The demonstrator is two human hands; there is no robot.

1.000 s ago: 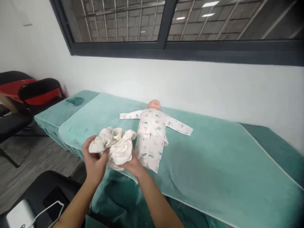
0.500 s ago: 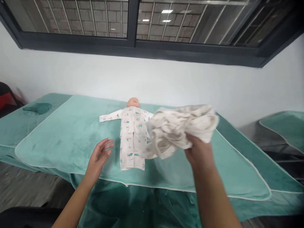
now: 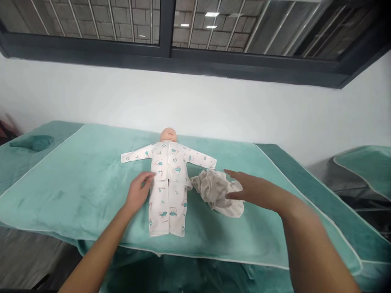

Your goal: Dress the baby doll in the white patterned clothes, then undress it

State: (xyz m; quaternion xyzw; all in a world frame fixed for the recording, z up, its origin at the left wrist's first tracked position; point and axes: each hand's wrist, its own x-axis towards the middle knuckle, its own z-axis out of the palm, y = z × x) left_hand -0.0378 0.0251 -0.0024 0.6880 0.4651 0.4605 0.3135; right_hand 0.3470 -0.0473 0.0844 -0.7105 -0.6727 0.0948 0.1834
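Observation:
A baby doll (image 3: 167, 175) in a white sleepsuit with teal prints lies on its back on a teal-covered table (image 3: 76, 183), arms spread. My left hand (image 3: 139, 191) reaches to the doll's hip from the left, fingers loosely open, nothing in it. A crumpled cream cloth (image 3: 215, 191) lies on the table just right of the doll's legs. My right hand (image 3: 253, 189) hovers over the cloth's right side with fingers stretched out, apart from it or barely touching.
A white wall with a dark-framed window runs behind the table. A folded dark teal cloth (image 3: 32, 142) sits at the far left. A second teal-covered table (image 3: 366, 162) stands at the right, across a gap.
My right hand carried the crumpled cloth from the left to the right, set it down beside the doll and let go. My left hand moved onto the doll's hip.

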